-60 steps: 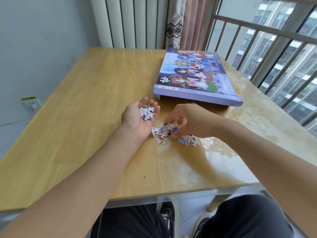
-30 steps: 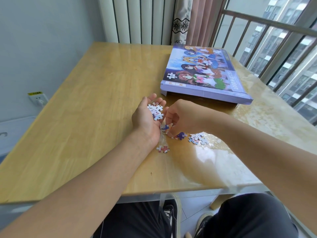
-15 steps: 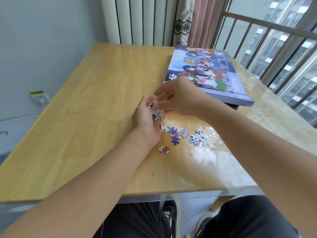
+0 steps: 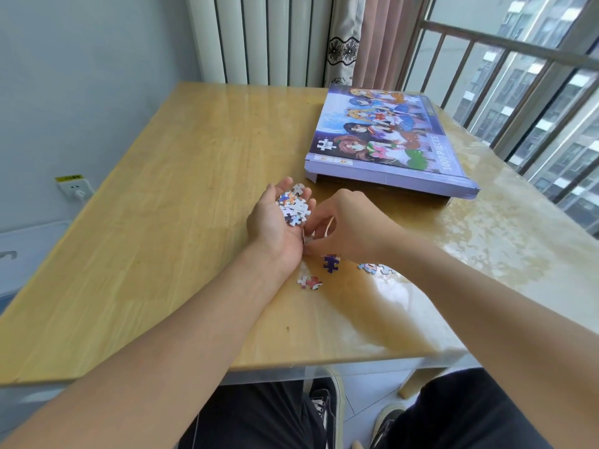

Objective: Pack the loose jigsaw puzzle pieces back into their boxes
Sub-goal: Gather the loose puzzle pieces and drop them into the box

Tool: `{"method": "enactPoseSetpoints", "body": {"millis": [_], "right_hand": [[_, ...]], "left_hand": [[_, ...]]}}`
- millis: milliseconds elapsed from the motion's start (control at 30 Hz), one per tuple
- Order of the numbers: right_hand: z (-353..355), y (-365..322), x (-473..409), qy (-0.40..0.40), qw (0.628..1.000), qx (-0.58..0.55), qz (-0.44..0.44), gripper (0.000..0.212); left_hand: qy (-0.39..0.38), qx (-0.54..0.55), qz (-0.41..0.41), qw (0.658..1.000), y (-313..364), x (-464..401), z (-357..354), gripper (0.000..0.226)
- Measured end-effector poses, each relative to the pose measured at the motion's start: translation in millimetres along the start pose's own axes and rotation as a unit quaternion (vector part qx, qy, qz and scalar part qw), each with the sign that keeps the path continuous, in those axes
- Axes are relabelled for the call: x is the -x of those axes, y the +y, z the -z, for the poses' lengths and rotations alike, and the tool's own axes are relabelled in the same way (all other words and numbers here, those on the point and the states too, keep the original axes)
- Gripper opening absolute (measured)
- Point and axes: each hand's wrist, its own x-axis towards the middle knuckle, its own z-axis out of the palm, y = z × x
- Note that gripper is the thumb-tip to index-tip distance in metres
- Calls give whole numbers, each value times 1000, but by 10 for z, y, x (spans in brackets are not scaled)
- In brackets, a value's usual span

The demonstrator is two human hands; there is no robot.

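left hand (image 4: 275,222): cupping a pile of pieces (image 4: 294,205), staying level
right hand (image 4: 348,226): pinching a piece off the bench (image 4: 162,202) mid-frame
tip: sweeping the strays (image 4: 330,263) together beats picking singles

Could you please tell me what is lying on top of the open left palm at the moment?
A small heap of loose puzzle pieces rests on the upturned left hand, mostly over the fingers. Whatever lies beneath the top pieces is covered, so the count cannot be told.
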Motion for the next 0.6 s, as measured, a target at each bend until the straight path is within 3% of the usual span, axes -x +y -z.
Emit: {"method": "enactPoseSetpoints", "body": {"millis": [100, 267, 400, 500, 533, 600], "right_hand": [[3, -9, 23, 3, 1000, -3, 4, 8], [190, -59, -106, 69, 994, -87, 0, 17], [213, -248, -250, 63, 997, 22, 41, 31], [350, -211, -210, 92, 995, -3, 40, 26], [399, -164, -165, 83, 996, 1, 36, 23], [433, -52, -64, -18, 999, 44, 15, 26]], "left_hand": [[1, 3, 1, 1000, 2, -8, 8, 32], [1, -12, 9, 1000, 16, 0, 18, 30], [-3, -6, 23, 1000, 45, -8, 34, 33], [2, 18, 33, 999, 66, -38, 34, 29], [3, 31, 35, 999, 74, -41, 25, 25], [7, 47, 39, 998, 85, -45, 7, 21]]}}
